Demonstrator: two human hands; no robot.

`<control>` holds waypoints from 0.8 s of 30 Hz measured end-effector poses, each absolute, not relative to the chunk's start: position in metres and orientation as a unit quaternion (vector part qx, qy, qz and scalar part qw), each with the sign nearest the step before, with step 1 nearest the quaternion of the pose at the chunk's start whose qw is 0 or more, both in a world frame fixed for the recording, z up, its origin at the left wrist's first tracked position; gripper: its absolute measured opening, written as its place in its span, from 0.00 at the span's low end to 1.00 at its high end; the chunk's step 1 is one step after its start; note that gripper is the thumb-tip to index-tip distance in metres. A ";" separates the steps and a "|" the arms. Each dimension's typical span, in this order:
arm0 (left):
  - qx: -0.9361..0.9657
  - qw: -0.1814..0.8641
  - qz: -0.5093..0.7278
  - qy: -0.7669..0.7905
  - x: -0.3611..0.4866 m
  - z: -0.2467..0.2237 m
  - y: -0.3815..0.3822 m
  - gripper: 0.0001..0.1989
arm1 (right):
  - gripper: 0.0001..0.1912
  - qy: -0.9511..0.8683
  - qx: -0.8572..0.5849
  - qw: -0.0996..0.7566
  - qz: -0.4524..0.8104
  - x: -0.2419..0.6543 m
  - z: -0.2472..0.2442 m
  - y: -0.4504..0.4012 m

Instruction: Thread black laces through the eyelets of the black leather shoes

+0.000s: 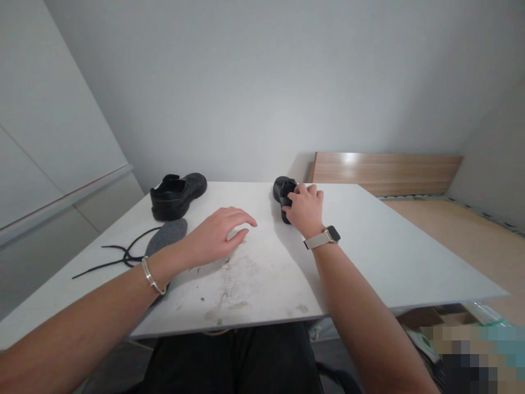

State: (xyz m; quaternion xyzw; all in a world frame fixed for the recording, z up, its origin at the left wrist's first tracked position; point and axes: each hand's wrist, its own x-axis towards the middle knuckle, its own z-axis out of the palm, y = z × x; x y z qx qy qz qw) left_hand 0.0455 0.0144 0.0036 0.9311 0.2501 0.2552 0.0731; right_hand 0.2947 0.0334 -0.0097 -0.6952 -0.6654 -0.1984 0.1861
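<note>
My right hand (305, 208), with a watch on the wrist, grips a black shoe (281, 189) at the table's far side, its fingers around the shoe's opening. Above the middle of the table hovers my left hand (223, 232), thumb and fingers apart, nothing between them. A second black shoe (172, 197) stands at the far left. Nearer to me lies a grey insole (170, 234), partly hidden by my left forearm. Black laces (127, 256) are spread beside it.
The white table (369, 251) has dark smudges and crumbs near its front edge. A grey wall rises behind it. On the right is a bed frame with a wooden headboard (385, 168). Boxes and bags sit below the table's right corner.
</note>
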 end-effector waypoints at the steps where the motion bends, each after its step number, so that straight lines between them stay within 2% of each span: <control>1: 0.929 0.084 0.254 0.254 0.048 0.000 0.018 0.12 | 0.08 -0.680 -0.670 0.219 -0.203 0.292 -0.012 0.034; 5: 0.893 0.142 0.292 0.312 0.045 -0.010 0.031 0.12 | 0.07 -0.749 -0.555 0.323 -0.163 0.267 -0.024 0.033; 11: 0.795 0.189 0.447 0.364 0.028 -0.013 0.048 0.16 | 0.11 -0.835 -0.371 0.375 -0.153 0.213 -0.040 0.014; 15: 0.825 0.140 0.406 0.367 0.018 -0.013 0.055 0.16 | 0.12 -0.869 -0.265 0.374 -0.184 0.188 -0.046 -0.001; 18: 0.849 0.089 0.363 0.372 0.015 -0.012 0.057 0.14 | 0.13 -0.877 -0.241 0.375 -0.180 0.181 -0.047 -0.005; 21: 0.852 0.086 0.351 0.378 0.014 -0.011 0.057 0.13 | 0.17 -0.875 -0.239 0.408 -0.107 0.183 -0.041 -0.005; 24: 0.850 0.080 0.353 0.383 0.014 -0.010 0.054 0.12 | 0.14 -0.821 -0.279 0.497 0.008 0.191 -0.034 0.000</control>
